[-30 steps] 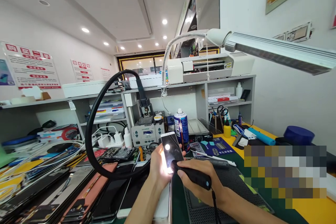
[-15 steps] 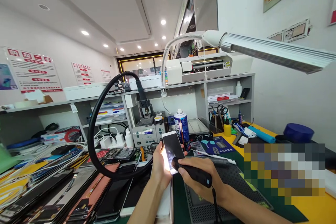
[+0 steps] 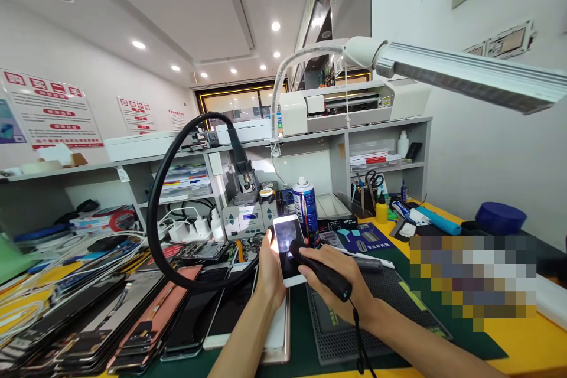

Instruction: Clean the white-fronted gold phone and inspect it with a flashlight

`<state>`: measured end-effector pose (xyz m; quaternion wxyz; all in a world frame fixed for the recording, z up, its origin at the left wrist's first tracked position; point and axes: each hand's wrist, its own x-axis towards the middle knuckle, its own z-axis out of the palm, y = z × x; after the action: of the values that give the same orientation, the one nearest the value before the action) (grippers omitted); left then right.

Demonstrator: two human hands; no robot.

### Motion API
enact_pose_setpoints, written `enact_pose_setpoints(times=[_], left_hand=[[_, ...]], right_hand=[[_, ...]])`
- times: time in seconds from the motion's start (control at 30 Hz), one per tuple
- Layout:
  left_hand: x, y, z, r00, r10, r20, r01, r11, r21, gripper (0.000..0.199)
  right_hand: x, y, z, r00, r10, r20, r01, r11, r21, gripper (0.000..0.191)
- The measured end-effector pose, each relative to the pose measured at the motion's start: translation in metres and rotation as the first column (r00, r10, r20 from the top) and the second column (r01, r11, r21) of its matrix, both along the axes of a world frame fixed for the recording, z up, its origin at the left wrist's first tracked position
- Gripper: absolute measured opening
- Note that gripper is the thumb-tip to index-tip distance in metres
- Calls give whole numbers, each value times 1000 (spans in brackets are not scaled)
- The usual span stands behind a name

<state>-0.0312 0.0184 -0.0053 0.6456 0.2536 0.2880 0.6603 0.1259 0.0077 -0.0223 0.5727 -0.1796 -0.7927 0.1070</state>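
Observation:
My left hand (image 3: 269,274) is closed around the left edge of a white smartphone (image 3: 289,276), which is tilted with its dark screen toward me. In my right hand (image 3: 348,274) is a black flashlight (image 3: 322,274) with a wrist strap hanging from its tail. Its head is close over the phone's screen, and a bright reflection shows on the glass. I cannot tell whether the flashlight touches the phone. Below my right hand lies a grey perforated mat (image 3: 385,313).
Stacks of phone screens (image 3: 150,313) lie at the left. A thick black hose (image 3: 153,212) loops beside my left hand. Behind the phone stand a blue spray can (image 3: 305,207) and a grey soldering or hot-air station (image 3: 248,221). A lamp (image 3: 465,74) reaches overhead.
The flashlight's head has moved up the phone's screen, and its glow has shifted from the phone's lower left edge onto the glass. The camera view has tilted slightly downward.

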Motion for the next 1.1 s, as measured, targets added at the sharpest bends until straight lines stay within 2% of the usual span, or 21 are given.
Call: enact_pose_setpoints(times=[0.1, 0.33, 0.57, 0.77, 0.93, 1.1], left_hand=[[0, -1, 1, 1000, -13, -4, 13, 1000, 2, 55], [1, -3, 1, 1000, 1, -28, -1, 1000, 1, 55], [1, -3, 3, 997, 64, -53, -66, 997, -37, 52], [0, -1, 2, 996, 64, -65, -66, 997, -26, 52], [-4, 3, -4, 995, 75, -69, -77, 997, -18, 53], [-8, 8, -7, 996, 65, -56, -69, 995, -72, 58]], right_hand=[[-1, 1, 0, 1000, -3, -12, 3, 999, 41, 32], [0, 2, 0, 999, -19, -31, 20, 999, 29, 34], [1, 3, 5, 997, -38, -67, 37, 999, -13, 32], [1, 4, 2, 997, -42, -66, 41, 999, -12, 32], [0, 5, 1, 998, -2, -59, 2, 1000, 9, 34], [0, 2, 4, 996, 81, -30, -81, 997, -11, 30]])
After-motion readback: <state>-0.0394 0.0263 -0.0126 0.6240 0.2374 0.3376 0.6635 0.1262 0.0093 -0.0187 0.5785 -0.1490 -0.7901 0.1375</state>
